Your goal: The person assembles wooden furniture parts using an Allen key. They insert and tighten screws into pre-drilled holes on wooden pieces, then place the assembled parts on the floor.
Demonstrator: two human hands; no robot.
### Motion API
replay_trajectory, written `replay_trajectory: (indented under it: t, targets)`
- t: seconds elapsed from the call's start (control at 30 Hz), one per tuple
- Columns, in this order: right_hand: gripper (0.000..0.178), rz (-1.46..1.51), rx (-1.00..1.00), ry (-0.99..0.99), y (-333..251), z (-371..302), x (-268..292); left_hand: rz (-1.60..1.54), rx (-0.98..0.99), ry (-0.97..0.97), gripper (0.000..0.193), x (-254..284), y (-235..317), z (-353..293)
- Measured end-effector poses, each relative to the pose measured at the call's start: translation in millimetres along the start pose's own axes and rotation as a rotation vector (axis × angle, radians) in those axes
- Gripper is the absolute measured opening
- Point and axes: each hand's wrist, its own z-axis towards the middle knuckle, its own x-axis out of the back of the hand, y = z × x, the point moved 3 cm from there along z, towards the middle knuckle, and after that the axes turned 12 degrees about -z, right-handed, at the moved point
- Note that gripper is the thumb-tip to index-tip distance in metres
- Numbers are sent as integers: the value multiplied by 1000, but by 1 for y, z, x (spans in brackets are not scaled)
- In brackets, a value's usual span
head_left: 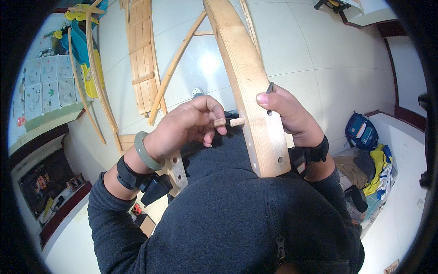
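Wooden beam (244,77), head view: it slants away from the person's body, its near end against or just over the dark top (219,196); which of the two cannot be told. The right hand (294,114) grips the beam's right edge, thumb on the broad face beside a dark bent tool (270,87). The left hand (185,121) is closed in a fingertip pinch on a loose peg (219,123). Just beside it, a second peg (237,122) sticks out of the beam's left side. Two round holes, the upper (269,113) and the lower (280,160), pierce the broad face.

The step in hand is judged to be peg fitting. Good practice: brace the beam firmly with the right hand, line each peg up squarely with its hole, and press along the peg's length with a slight twist. A tilted peg would probably bind or split the rim; the bent tool, lying close under the thumb, could slip.
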Motion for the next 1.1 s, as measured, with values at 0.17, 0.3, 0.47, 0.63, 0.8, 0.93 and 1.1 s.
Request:
replay_trajectory:
  t: [0.17,0.3,0.47,0.63,0.8,0.93,1.1]
  targets:
    - [61,-78,34,16,-4,5,-5,239,-21,-86,28,-9,-2,1]
    - [62,-135,45,26,-3,7,-8,555,-251,-146,33,-21,-4,2]
    - [59,-153,84,54,-2,3,-8,594,-223,-172,33,-24,2,3]
    - [60,2,120,92,-2,-4,-4,660,-180,-167,37,-29,13,4]
    - [59,158,13,82,-1,-9,-5,797,-331,-108,32,-36,16,7]
    - [55,280,-159,36,3,-13,-9,1252,-690,6,31,-43,22,5]
    - [53,319,-264,49,19,-2,-10,1023,-494,-137,43,-26,15,20]
